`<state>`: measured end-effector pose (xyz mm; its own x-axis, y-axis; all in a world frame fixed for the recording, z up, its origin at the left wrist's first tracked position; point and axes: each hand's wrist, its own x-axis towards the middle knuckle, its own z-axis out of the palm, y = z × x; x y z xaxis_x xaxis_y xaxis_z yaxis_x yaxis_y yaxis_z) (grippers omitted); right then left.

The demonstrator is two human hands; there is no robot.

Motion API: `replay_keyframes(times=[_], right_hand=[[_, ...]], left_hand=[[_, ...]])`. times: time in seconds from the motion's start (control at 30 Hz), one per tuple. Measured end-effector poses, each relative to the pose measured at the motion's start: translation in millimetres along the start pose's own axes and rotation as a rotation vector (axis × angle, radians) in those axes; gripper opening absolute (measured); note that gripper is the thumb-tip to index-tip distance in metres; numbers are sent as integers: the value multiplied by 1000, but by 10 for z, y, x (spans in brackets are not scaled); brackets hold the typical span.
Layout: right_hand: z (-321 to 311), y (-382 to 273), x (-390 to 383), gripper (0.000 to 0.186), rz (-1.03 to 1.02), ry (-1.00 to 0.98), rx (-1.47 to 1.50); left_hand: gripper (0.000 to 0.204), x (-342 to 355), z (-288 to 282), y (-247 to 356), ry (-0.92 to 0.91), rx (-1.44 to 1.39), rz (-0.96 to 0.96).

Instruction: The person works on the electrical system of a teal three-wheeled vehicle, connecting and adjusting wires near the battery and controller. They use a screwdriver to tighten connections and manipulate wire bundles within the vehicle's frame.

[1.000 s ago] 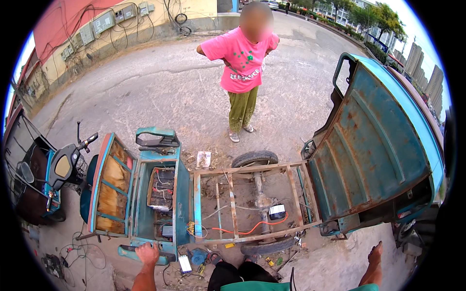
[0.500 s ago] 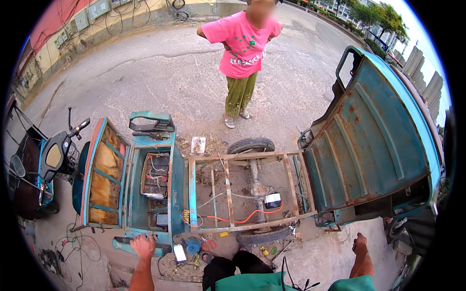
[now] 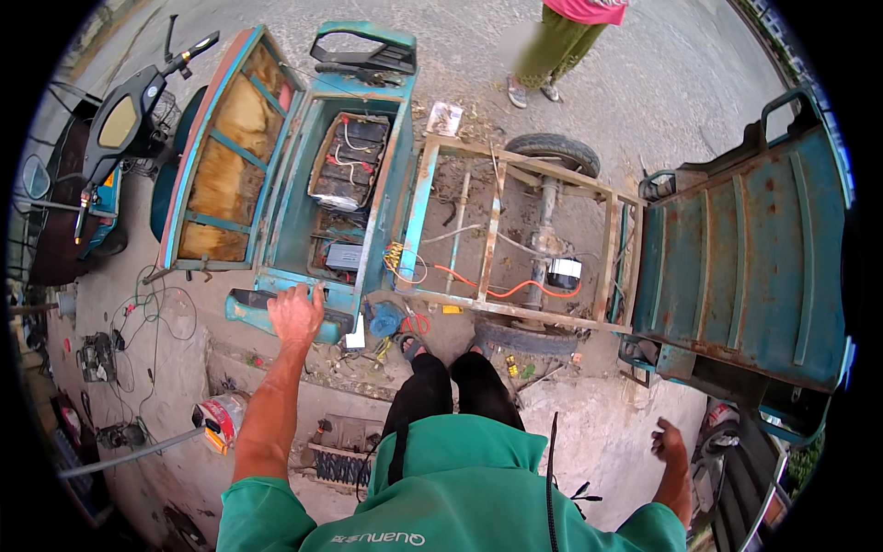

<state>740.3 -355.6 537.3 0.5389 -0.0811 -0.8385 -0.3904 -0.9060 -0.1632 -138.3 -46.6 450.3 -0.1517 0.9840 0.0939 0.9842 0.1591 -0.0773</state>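
Observation:
My left hand [image 3: 296, 315] is closed over the teal armrest [image 3: 246, 311] at the near end of the open seat box [image 3: 267, 272]. Inside that box sits a bank of dark batteries [image 3: 355, 147] with red and white leads, and nearer to me lies a grey electrical unit [image 3: 344, 256]. My right hand [image 3: 666, 442] hangs at the right, apart from the vehicle, its fingers loosely bent and apart, with nothing visible in them. Ahead of me is the rusty vehicle frame [image 3: 493, 225], with an orange cable [image 3: 501, 293] and a black-and-white part [image 3: 564, 272] within it.
The tipped-up teal cargo bed [image 3: 745, 262] stands at the right. A seat lid [image 3: 230, 152] leans open beside the box, with a scooter [image 3: 120, 129] at far left. Wheels [image 3: 552, 153], scattered tools, a bucket [image 3: 223, 416] and loose cables [image 3: 152, 317] surround me. Another person [image 3: 570, 41] stands beyond.
My view has tipped downward, so more of my body and the ground shows. My left hand stays on the armrest. The fingers of my right hand look more spread than before.

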Motion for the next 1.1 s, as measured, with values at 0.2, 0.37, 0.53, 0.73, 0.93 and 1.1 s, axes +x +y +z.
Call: replay_keyframes(times=[0.2, 0.37, 0.53, 0.73, 0.93, 1.1], right_hand=[[250, -11, -383, 35, -93, 11, -109], [1416, -784, -1332, 57, -506, -57, -340], [3726, -1394, -2976, 86, -1013, -504, -551], [4192, -2067, -5260, 89, -1622, -384, -328], [3779, -2159, -5984, 70, -1935, -396, 275], [4003, -1672, -5236, 77, -1698, -437, -695]], left_hand=[[39, -51, -60, -102, -15, -68, -10], [36, -86, -211, -27, -41, -126, -4], [34, -41, -149, -10, 1, -130, 7], [35, -88, -129, -42, 6, -134, 15], [33, -89, -127, -4, 19, -192, 1], [32, -134, -130, -153, 33, -196, -41]])
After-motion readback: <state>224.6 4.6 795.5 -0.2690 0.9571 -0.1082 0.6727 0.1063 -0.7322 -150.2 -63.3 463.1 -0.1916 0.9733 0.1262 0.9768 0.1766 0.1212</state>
